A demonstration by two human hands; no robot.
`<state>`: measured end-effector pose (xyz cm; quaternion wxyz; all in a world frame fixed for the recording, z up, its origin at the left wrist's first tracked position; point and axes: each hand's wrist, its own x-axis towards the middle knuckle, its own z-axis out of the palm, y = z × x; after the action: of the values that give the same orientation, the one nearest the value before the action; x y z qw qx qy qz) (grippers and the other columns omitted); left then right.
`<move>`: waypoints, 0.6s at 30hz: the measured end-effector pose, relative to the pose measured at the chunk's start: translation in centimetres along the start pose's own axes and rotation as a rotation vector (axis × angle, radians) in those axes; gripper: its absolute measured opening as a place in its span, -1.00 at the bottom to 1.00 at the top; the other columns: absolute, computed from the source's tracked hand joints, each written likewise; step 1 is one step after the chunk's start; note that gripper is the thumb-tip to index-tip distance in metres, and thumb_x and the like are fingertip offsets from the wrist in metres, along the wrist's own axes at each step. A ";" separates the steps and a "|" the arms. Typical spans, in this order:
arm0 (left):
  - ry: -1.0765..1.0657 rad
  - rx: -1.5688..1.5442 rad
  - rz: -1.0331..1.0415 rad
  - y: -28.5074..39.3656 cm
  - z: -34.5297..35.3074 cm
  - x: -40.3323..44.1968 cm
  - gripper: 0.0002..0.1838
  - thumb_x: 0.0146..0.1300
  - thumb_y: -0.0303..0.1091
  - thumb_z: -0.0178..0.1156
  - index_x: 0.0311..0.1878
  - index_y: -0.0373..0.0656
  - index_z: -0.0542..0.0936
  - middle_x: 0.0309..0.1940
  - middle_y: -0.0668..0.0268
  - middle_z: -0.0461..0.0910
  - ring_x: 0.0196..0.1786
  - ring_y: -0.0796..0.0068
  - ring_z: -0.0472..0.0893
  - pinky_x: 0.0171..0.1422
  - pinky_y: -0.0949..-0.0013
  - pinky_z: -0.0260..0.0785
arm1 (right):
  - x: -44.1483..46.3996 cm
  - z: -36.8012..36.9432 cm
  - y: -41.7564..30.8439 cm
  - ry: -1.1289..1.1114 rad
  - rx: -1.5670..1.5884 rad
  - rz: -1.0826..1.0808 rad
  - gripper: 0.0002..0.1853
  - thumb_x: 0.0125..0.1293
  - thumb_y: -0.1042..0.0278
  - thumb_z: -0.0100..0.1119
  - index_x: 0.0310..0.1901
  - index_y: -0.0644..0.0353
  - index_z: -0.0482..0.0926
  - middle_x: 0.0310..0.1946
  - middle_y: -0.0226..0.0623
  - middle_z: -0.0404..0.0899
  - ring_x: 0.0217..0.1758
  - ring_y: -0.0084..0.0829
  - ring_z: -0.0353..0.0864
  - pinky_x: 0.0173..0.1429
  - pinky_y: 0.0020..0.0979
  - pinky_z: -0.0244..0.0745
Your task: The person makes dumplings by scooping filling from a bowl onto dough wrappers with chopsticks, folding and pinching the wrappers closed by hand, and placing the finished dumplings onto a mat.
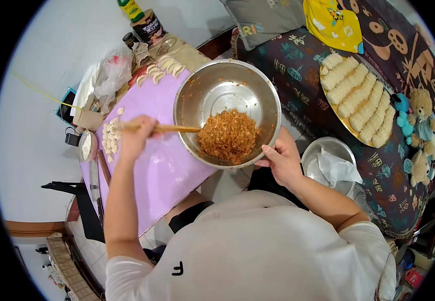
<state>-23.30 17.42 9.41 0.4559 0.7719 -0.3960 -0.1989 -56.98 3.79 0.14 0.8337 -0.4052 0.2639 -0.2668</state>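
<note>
My left hand [139, 135] is closed around wooden chopsticks [174, 129], their tips in a brown minced filling [230, 135]. The filling lies heaped in a large steel bowl [192, 90], which is tilted toward me. My right hand [280, 158] grips the bowl's near right rim, thumb on the outside edge. Under and left of the bowl spreads a purple mat [162, 155]. On it lie several small dough pieces [111, 135] beside my left hand, and several shaped dumplings [157, 72] at the far end.
A rolling pin [104, 168] and a bowl of white powder [87, 145] sit at the mat's left edge. Plastic bags [112, 72] lie behind. To the right, a yellow tray [345, 120] carries rows of pale dumplings on a patterned sofa cover [297, 75]. Below stands a metal basin [313, 155].
</note>
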 end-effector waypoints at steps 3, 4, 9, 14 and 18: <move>0.121 -0.194 0.091 1.3 3.3 -5.0 -0.81 0.24 -0.35 0.20 -0.37 -0.30 0.61 -0.46 0.26 0.61 -0.36 0.44 0.62 -0.26 0.40 0.49 | 0.2 0.3 -0.4 0.022 0.065 0.013 -0.82 0.42 0.36 0.00 -0.06 0.24 0.50 -0.26 -0.39 0.55 -0.15 -0.52 0.61 -0.04 -0.42 0.65; 0.187 -0.205 0.203 1.6 4.3 -6.2 -0.82 0.23 -0.35 0.21 -0.36 -0.29 0.61 -0.44 0.26 0.61 -0.34 0.41 0.63 -0.25 0.38 0.50 | 0.1 1.0 -1.2 0.041 0.083 0.021 -0.82 0.42 0.36 0.00 -0.07 0.24 0.50 -0.28 -0.41 0.54 -0.18 -0.54 0.61 -0.06 -0.43 0.66; -0.032 0.360 0.890 2.9 8.9 -9.7 -0.88 0.04 -0.50 0.31 -0.30 -0.19 0.65 -0.39 0.24 0.62 -0.33 0.26 0.62 -0.27 0.34 0.52 | 0.6 0.6 -1.1 0.071 0.160 0.059 -0.84 0.38 0.42 -0.02 -0.10 0.21 0.52 -0.39 -0.47 0.49 -0.36 -0.65 0.53 -0.13 -0.45 0.69; -0.041 0.203 0.690 5.5 7.1 -8.7 -0.89 0.03 -0.56 0.29 -0.31 -0.25 0.65 -0.42 0.20 0.61 -0.37 0.28 0.61 -0.28 0.34 0.48 | 0.8 1.8 -2.1 0.153 0.172 0.128 -0.81 0.35 0.49 -0.07 -0.07 0.20 0.51 -0.40 -0.48 0.47 -0.40 -0.68 0.49 -0.17 -0.45 0.70; -0.166 0.195 0.556 8.6 6.0 -7.5 -0.89 0.03 -0.53 0.31 -0.33 -0.20 0.66 -0.44 0.24 0.61 -0.40 0.24 0.60 -0.29 0.36 0.47 | 1.4 2.8 -3.2 0.112 0.114 0.035 -0.77 0.33 0.50 -0.08 -0.02 0.31 0.45 -0.29 -0.38 0.51 -0.37 -0.63 0.52 -0.20 -0.46 0.71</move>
<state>-35.56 17.77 13.40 0.3826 0.6552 -0.6451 -0.0901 -54.91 2.68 3.91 0.8439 -0.3367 0.3017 -0.2889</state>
